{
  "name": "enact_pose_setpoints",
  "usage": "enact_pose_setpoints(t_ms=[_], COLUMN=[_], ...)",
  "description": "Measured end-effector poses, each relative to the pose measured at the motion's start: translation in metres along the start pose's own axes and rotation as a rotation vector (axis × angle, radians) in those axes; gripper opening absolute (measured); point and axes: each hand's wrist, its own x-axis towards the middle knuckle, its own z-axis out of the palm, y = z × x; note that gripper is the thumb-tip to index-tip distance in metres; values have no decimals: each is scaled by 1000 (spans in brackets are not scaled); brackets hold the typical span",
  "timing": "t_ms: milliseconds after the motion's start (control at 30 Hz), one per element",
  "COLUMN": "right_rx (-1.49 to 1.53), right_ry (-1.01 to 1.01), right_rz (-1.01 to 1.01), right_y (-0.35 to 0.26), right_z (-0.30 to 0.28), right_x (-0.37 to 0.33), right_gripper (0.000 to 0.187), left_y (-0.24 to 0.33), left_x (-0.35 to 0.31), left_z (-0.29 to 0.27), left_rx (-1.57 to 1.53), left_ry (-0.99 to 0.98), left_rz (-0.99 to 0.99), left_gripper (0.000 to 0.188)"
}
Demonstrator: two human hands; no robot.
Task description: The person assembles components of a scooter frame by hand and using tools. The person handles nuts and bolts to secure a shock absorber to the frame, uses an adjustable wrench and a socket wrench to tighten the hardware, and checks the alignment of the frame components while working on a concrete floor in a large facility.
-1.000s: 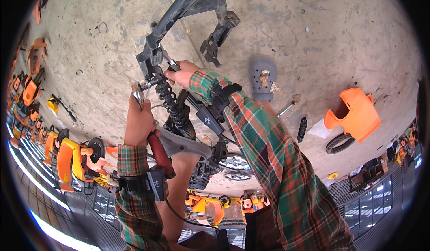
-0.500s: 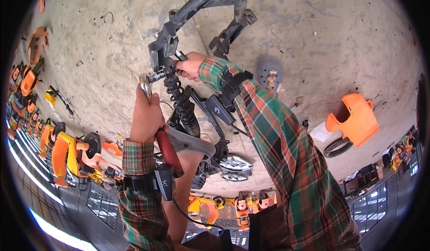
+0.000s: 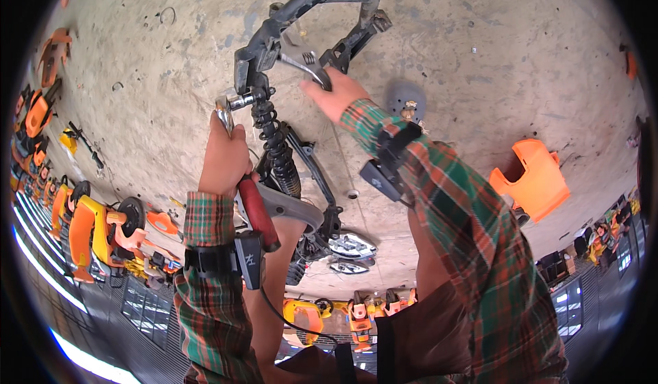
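My left hand [image 3: 225, 156] is closed round a ratchet wrench [image 3: 257, 216] with a red handle. Its socket [image 3: 241, 101] sits at the joint where a black coil-spring shock absorber [image 3: 279, 152] meets a dirty black metal frame [image 3: 269, 41]. My right hand [image 3: 337, 95] is just right of that joint, apart from it, with its fingers closed on a silver wrench [image 3: 299, 65]. The wrench points up and left toward the frame; its inner end is hidden in my fingers. Near the wrench shows a small dark ridged piece that I cannot make out.
On the concrete floor lie a grey clog [image 3: 406, 102], an orange plastic cover [image 3: 534, 182] and headlamp units [image 3: 353, 245]. Yellow and orange scooter bodies [image 3: 92, 230] stand at the left. A black arm of the frame [image 3: 356, 45] reaches out beyond my right hand.
My right hand has drawn away from the joint to the right, carrying the silver wrench. My left hand keeps its grip on the ratchet, its socket still at the joint.
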Motion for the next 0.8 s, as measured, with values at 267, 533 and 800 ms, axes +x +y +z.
enact_pose_setpoints(t_ms=[267, 533, 800], right_rx=[-428, -927, -1323], right_ry=[-59, -209, -260], right_rz=[-129, -187, -284], right_y=[6, -77, -135], right_z=[-40, -57, -52], right_x=[-38, -30, -16], right_gripper=[35, 38, 41], left_y=[-3, -5, -5], left_x=[10, 15, 12], left_z=[7, 5, 1], left_rx=[50, 97, -24], left_ry=[-11, -40, -58], left_rz=[-8, 31, 19], left_gripper=[54, 63, 68])
